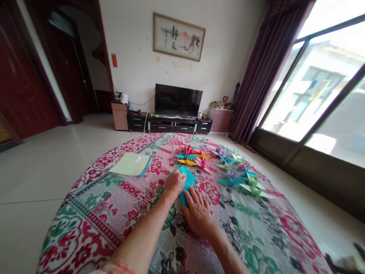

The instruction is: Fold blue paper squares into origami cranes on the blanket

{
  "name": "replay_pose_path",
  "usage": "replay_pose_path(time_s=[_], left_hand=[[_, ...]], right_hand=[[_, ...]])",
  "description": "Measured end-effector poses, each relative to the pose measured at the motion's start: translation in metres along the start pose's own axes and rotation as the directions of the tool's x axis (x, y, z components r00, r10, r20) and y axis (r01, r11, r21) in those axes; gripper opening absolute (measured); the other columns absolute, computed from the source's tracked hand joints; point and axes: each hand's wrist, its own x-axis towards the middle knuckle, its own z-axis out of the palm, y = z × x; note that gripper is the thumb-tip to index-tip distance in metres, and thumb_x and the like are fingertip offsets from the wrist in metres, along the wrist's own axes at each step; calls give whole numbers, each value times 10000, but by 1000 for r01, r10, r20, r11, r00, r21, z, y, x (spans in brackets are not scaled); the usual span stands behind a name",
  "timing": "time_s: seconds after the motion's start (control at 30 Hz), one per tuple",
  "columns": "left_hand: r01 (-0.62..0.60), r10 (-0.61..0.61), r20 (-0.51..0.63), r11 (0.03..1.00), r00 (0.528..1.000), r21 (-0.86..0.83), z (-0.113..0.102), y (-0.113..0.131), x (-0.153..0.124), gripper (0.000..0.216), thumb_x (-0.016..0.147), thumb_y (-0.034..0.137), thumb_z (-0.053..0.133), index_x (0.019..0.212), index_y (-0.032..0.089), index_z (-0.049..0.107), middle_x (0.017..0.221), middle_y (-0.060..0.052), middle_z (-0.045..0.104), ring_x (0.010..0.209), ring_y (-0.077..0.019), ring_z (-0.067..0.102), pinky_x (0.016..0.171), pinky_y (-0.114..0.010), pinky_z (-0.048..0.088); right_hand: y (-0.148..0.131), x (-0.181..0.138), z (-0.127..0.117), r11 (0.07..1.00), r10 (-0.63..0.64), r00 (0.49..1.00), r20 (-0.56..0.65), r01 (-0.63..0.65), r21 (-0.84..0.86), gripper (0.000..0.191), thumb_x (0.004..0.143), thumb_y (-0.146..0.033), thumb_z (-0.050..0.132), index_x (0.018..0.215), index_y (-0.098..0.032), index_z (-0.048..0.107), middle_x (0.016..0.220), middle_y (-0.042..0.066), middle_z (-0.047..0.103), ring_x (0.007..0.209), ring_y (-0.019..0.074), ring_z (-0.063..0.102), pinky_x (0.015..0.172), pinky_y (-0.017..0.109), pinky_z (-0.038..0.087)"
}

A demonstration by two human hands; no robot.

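Observation:
A folded teal sheet of paper (pixel 186 182) lies on a flowered cloth (pixel 119 213) spread over the floor. My left hand (pixel 174 182) is curled with its knuckles pressed on the paper's left edge. My right hand (pixel 198 214) lies flat with fingers stretched out, fingertips on the paper's near end. Beyond the paper stand several folded paper cranes (pixel 199 158) in red, yellow, pink, teal, purple and green, with more cranes (pixel 242 179) to the right.
A stack of paper sheets (pixel 130 164), pale green on top, lies on the cloth to the left. A television (pixel 178 100) on a low dark cabinet (pixel 171 123) stands against the far wall. Large windows (pixel 319 87) and a dark curtain (pixel 256 72) are on the right.

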Motion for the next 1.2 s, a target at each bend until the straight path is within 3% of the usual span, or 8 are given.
replay_pose_path(time_s=[0.17, 0.37, 0.53, 0.67, 0.77, 0.87, 1.03, 1.2], left_hand=[[-20, 20, -16, 1000, 1000, 4, 1, 0, -1, 288, 878, 317, 387, 860, 251, 666, 878, -30, 590, 819, -131, 571, 681, -212, 395], [-26, 26, -15, 1000, 1000, -3, 0, 0, -2, 284, 882, 308, 388, 847, 236, 660, 871, -38, 584, 828, -135, 568, 708, -218, 402], [4, -3, 24, 1000, 1000, -26, -3, 2, -2, 278, 879, 321, 399, 882, 233, 662, 911, -52, 582, 872, -145, 562, 753, -234, 412], [18, -17, 33, 999, 999, -37, -3, 2, -2, 271, 876, 320, 407, 884, 243, 667, 915, -50, 577, 888, -146, 558, 763, -238, 415], [16, -15, 26, 999, 1000, -43, -3, 3, -2, 263, 875, 313, 409, 887, 251, 665, 914, -45, 578, 889, -146, 560, 756, -235, 416], [20, -19, 10, 999, 1000, -48, -1, 3, -3, 230, 860, 298, 434, 924, 257, 651, 923, -42, 581, 886, -148, 563, 745, -233, 418], [40, -48, -59, 990, 997, -138, 3, -1, -1, 256, 860, 245, 417, 1021, 233, 616, 946, -50, 600, 883, -149, 572, 786, -237, 430], [55, -137, -235, 944, 962, -325, 6, -12, 4, 299, 843, 122, 368, 1002, 187, 613, 969, -49, 636, 917, -132, 575, 864, -230, 428]], right_hand=[[8, 17, -2, 998, 57, 997, -44, -56, 28, 426, 901, -324, 271, 1292, -241, 416, 1399, 43, 369, 1283, 252, 295, 996, 473, 260], [20, 41, 7, 993, 108, 986, -126, -114, -38, 416, 892, -328, 282, 1272, -248, 433, 1375, 46, 400, 1253, 267, 312, 953, 491, 275], [31, 66, 2, 985, 154, 977, -150, -163, -53, 396, 875, -331, 327, 1250, -298, 450, 1341, 53, 420, 1187, 267, 362, 878, 454, 330], [37, 83, 1, 970, 227, 953, -203, -239, -38, 361, 868, -311, 343, 1191, -323, 503, 1182, 65, 516, 1010, 257, 466, 785, 406, 361], [38, 87, 3, 963, 253, 933, -254, -269, -26, 345, 864, -272, 339, 1130, -316, 554, 1124, 64, 538, 960, 249, 480, 759, 382, 352], [37, 85, 4, 972, 225, 933, -282, -233, 5, 398, 846, -211, 334, 1191, -300, 512, 1176, 61, 514, 984, 229, 479, 759, 354, 347], [33, 81, 1, 986, 166, 954, -249, -168, 14, 380, 794, -211, 392, 1129, -277, 559, 1220, 42, 504, 1062, 230, 449, 815, 354, 328], [34, 80, 1, 978, 190, 938, -290, -157, 134, 334, 727, -162, 427, 1009, -221, 596, 1143, 50, 562, 1032, 211, 474, 839, 337, 324]])
